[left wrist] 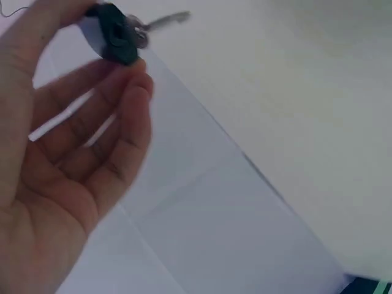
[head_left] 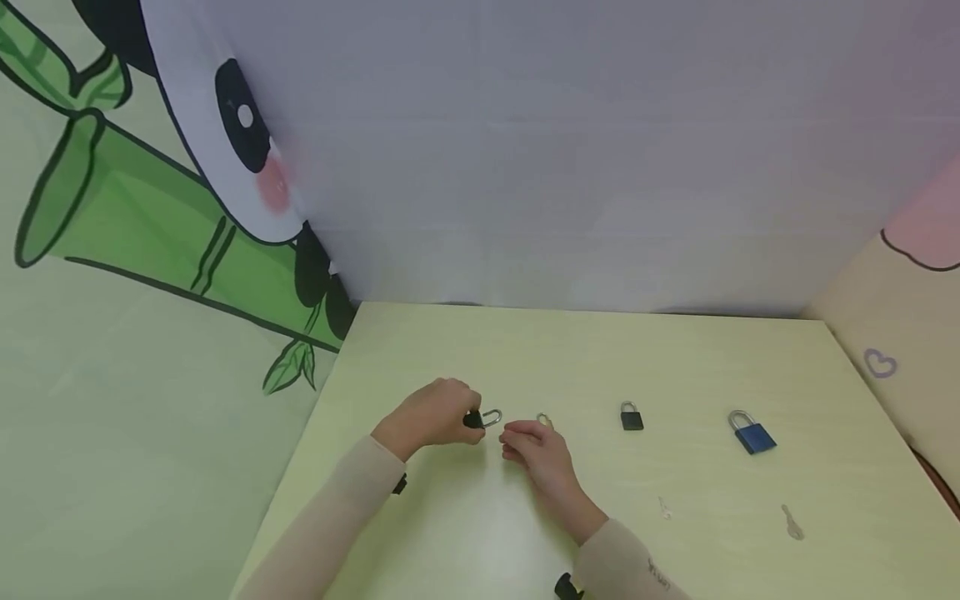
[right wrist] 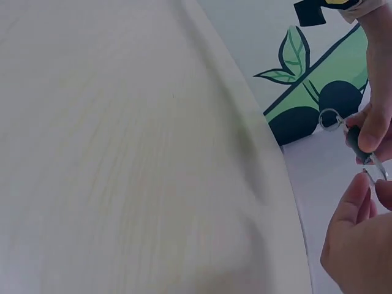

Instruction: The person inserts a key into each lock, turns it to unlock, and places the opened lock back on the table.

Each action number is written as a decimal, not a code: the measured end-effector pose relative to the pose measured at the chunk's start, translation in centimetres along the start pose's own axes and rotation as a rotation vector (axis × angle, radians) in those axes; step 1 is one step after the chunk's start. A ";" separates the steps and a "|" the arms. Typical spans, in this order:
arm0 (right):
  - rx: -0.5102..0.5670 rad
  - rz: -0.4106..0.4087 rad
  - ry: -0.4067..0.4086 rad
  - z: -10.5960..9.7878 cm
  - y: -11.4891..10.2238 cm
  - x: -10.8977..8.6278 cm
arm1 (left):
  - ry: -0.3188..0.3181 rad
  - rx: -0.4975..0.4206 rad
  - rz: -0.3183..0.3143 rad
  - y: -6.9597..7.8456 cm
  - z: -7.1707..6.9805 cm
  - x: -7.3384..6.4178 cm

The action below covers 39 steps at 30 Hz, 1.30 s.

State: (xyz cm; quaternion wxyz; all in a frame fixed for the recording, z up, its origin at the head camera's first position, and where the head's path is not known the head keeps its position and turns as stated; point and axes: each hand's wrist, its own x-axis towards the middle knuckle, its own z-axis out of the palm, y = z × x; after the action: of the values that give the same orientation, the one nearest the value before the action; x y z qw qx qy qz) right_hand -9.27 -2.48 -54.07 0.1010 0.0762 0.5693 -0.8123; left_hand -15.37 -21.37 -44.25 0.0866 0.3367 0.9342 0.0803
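Observation:
My left hand point(head_left: 441, 414) grips a small dark padlock point(head_left: 473, 420) by its body, with the silver shackle point(head_left: 492, 417) pointing right and swung open. In the right wrist view, a silver ring-shaped piece point(right wrist: 331, 119) sticks out from the other end of this padlock. Close below the shackle are the fingertips of my right hand point(head_left: 546, 462). Its fingers are loosely bent toward the thumb; nothing held shows clearly, though shackle and fingertips overlap in the right wrist view. Just behind the right hand, a brass-coloured padlock point(head_left: 545, 419) lies partly hidden.
To the right on the pale table point(head_left: 600, 350) lie a black padlock point(head_left: 632, 419) and a larger blue padlock point(head_left: 754, 437). Nearer the front are a small key point(head_left: 665, 507) and a bigger key point(head_left: 792, 523). A wall point(head_left: 540, 208) rises behind the table.

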 end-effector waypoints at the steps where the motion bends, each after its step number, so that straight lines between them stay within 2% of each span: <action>1: -0.031 -0.014 0.006 -0.4 -0.2 -0.1 | -0.003 0.013 0.047 0.0 -0.2 0.0; 5: -0.140 -0.053 0.009 -1.5 -1.1 -0.4 | 0.006 0.056 0.161 0.1 -1.1 -0.3; 10: -0.244 -0.135 -0.020 -2.6 -1.8 -0.6 | 0.029 0.137 0.218 0.7 -1.8 -0.5; 16: -0.351 -0.254 -0.115 -2.9 -2.7 -0.4 | 0.031 0.163 0.225 1.1 -1.7 -0.3; 21: -0.402 -0.305 -0.198 -2.4 -3.5 -0.4 | 0.044 0.144 0.224 1.3 -1.7 -0.1; 28: -0.461 -0.318 -0.218 -2.5 -4.1 -0.5 | 0.058 0.145 0.229 1.7 -1.9 0.3; 33: -0.522 -0.291 -0.231 -2.7 -4.1 -0.3 | 0.058 0.164 0.223 1.7 -2.1 0.6; 39: -0.557 -0.279 -0.301 -1.7 -6.2 -1.6 | 0.070 0.181 0.212 1.2 -1.9 0.8</action>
State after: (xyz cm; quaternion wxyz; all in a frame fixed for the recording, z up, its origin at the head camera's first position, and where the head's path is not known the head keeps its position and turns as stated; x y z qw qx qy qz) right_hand -9.23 1.32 -48.67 0.0885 -0.1534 0.7528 -0.6340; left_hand -15.64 -20.07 -42.24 0.0141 0.4367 0.8994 0.0160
